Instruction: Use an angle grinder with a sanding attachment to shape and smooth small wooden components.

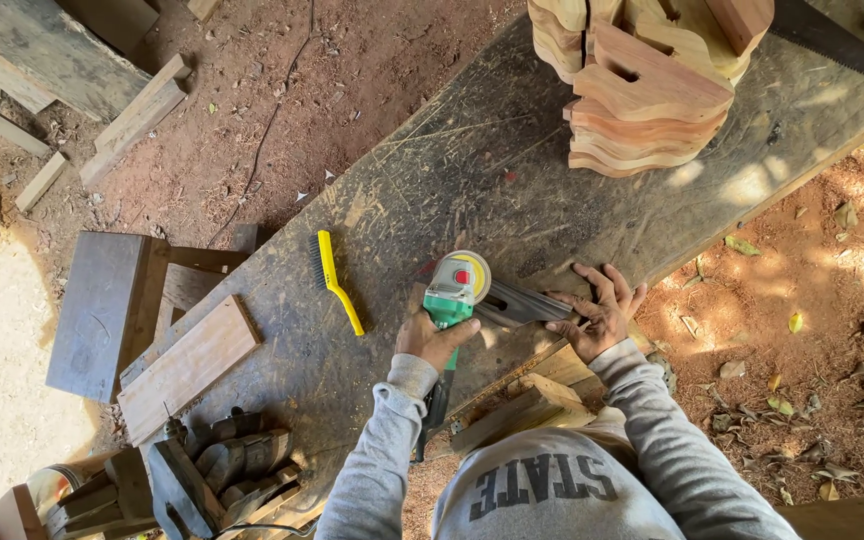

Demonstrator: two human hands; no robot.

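Two hands share the work at the near edge of the scarred bench [512,180]. One, the left hand [435,338], is clenched around the body of a green angle grinder [455,290], whose disc end sits over a dark, flat metal blade [522,303] lying on the bench top. Its fingers wrap the housing just behind the head. Across from it, the right hand [602,315] lies spread with fingers splayed flat, pressing the blade's far end down rather than gripping it. I judge the grinder fairly heavy and rigid, best held around its body as it is here. By its look the blade is thin, stiff and probably sharp-edged, so a flat press well away from the disc suits it. Beside the grinder lies a yellow-handled wire brush [332,280], apart from both hands, and a stack of cut wooden pieces [647,85] stands further along the bench
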